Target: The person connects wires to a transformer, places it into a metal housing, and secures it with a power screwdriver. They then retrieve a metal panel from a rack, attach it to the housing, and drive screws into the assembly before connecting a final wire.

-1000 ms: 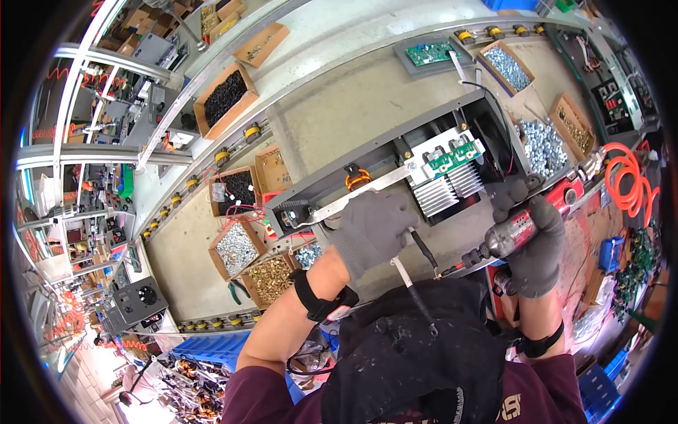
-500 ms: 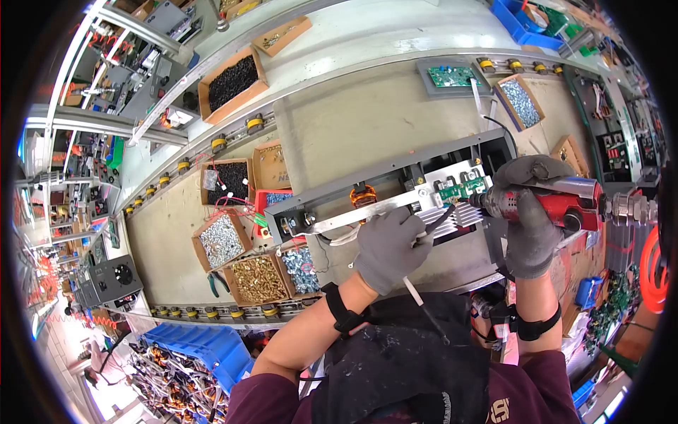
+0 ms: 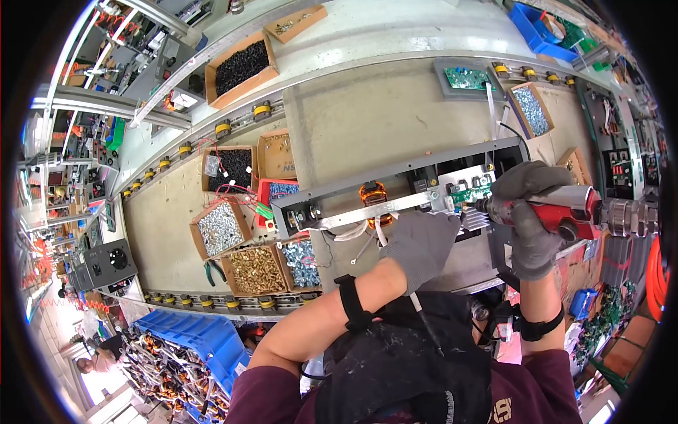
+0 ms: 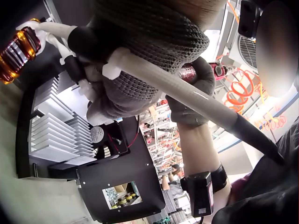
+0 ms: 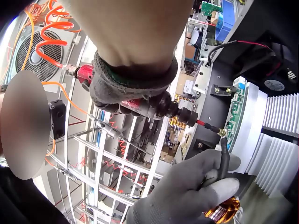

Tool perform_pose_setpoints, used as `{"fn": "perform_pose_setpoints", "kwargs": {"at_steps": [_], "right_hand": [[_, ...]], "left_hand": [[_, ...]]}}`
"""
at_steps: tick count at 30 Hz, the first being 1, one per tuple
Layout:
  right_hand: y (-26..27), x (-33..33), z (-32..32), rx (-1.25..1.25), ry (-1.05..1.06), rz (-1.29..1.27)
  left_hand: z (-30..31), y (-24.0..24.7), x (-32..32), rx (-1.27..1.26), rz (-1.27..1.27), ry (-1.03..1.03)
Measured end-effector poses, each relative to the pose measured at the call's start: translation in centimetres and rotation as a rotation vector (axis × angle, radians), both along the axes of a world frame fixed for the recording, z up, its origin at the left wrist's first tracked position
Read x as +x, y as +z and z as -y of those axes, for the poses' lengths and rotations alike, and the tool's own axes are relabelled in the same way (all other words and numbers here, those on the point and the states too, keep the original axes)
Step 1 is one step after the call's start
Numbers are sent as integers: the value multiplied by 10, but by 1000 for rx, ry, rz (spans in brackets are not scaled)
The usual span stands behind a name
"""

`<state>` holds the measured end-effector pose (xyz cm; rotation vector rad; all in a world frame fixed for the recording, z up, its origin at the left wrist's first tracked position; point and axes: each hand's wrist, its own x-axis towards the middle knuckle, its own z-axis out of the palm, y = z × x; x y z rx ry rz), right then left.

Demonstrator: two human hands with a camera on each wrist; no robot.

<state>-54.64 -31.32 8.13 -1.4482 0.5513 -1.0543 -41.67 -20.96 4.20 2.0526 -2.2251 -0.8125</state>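
Observation:
My gloved right hand [image 3: 531,226] grips a red air-powered driver [image 3: 565,212], its bit pointing left at the green circuit board [image 3: 472,193] in the long grey metal case [image 3: 409,173]. In the right wrist view the bit tip meets a ring terminal [image 5: 223,133] beside the board. My gloved left hand [image 5: 187,189] pinches the black-sleeved cable [image 5: 225,156] just behind that terminal. White heatsink fins [image 5: 275,163] stand beside the board. An orange-wound coil [image 3: 373,201] sits in the case, left of my left hand. A white sleeved cable [image 4: 177,91] with a black end crosses the left wrist view.
Cardboard boxes of brass screws [image 3: 258,272], silver screws [image 3: 219,232] and black parts [image 3: 244,67] stand to the left. Another circuit board [image 3: 466,78] on a grey plate lies behind the case. A blue crate [image 3: 191,339] of coils is at lower left, beside pliers [image 3: 214,274].
The driver has swung up from the case's front edge to the circuit board. My left hand has moved right, bringing the cable end to the board beside the driver's bit.

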Motion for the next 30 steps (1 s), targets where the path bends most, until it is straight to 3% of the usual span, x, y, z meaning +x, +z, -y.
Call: {"fn": "perform_pose_setpoints", "kwargs": {"at_steps": [2, 5, 7, 11, 12, 13, 14, 16, 17, 22, 30], "right_hand": [[1, -1, 4, -112, 164, 14], [0, 2, 2, -164, 188, -29], [-3, 0, 2, -237, 252, -35], [7, -11, -12, -248, 54, -244], [12, -12, -19, -223, -4, -270], [18, -13, -26, -121, -8, -57], [25, -11, -32, -15, -9, 154], [47, 0, -40, -125, -6, 264], [55, 2, -49, -134, -52, 282], [70, -3, -74, -77, -109, 217], [76, -7, -93, -165, -127, 213]], "left_hand": [[2, 6, -2, 9, -33, -1], [2, 7, -3, 92, -39, 18], [-5, 1, -6, -35, -8, 53], [-7, -8, 4, -19, -43, 51], [-12, -26, 11, -274, -219, 111], [-13, -26, 18, -525, -398, 168], [-16, -25, 23, -532, -394, 165], [-18, 1, 30, 184, -1676, 813], [-20, -2, 30, 193, -1777, 806], [-30, 18, 21, 291, -1882, 802], [-39, 31, 12, 346, -1726, 799]]}}
